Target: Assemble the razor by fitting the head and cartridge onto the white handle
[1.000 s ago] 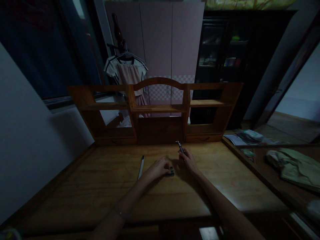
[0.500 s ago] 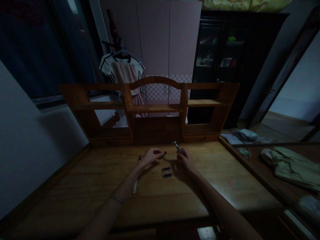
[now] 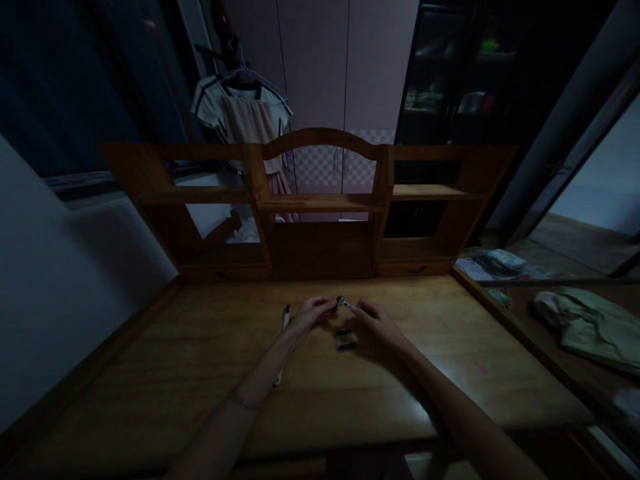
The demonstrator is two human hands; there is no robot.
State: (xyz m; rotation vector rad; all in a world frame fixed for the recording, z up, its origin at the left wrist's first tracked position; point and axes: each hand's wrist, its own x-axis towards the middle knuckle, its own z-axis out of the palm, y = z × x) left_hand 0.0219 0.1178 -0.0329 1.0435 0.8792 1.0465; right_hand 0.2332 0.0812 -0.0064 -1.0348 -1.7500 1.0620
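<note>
Holding both bare forearms (image 3: 260, 377) slanted inward from the bottom edge; pinching with the left hand (image 3: 311, 315) just below frame centre, gripping with the right hand (image 3: 379, 323) close to its right.

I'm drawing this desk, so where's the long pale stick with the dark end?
In the head view, the long pale stick lies on the wooden desk just left of the left hand, with its middle hidden by the left forearm.

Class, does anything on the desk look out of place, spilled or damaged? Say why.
A small pink mark on the desk, right of the right hand, looks odd against the plain wood; stain or scrap, I cannot tell. Nothing plainly spilled or broken shows.
</note>
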